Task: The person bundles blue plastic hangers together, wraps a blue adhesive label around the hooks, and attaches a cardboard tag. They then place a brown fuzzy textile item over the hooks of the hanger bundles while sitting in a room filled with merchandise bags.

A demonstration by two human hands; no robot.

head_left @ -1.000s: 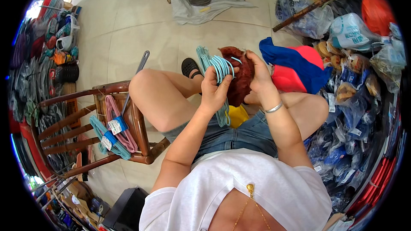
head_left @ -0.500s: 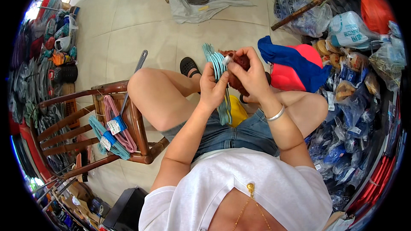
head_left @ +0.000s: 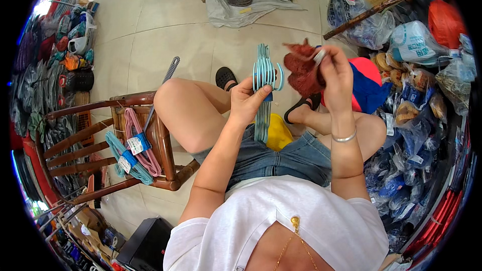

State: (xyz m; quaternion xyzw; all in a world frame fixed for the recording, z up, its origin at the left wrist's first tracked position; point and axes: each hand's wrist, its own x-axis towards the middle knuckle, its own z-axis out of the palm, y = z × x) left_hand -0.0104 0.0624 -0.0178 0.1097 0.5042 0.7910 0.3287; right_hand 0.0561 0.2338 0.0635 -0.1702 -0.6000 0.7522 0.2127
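Observation:
My left hand (head_left: 246, 104) is closed round a bundle of light blue clothes hangers (head_left: 262, 123), which hangs upright with its hooks fanned above my fingers. A blue band wraps the bundle just below the hand. To the right and apart from it, my right hand (head_left: 337, 78) is raised and grips a reddish-brown cloth (head_left: 304, 74). A small silvery-white piece (head_left: 320, 57), too blurred to name, sits at its fingertips beside the cloth. Between my thighs lies something yellow (head_left: 279, 133).
On a bamboo chair (head_left: 163, 143) at my left lie a pink hanger bundle (head_left: 144, 143) and a teal one (head_left: 120, 153), plus a grey rod (head_left: 170, 70). Blue and pink-red fabric (head_left: 369, 85) lies beyond my right knee. Bagged goods (head_left: 409, 140) pile up at the right.
My hands have moved apart. The right one has gone right with the reddish-brown cloth and the small silvery piece, away from the hangers. The hanger bundle now hangs straighter in my left hand.

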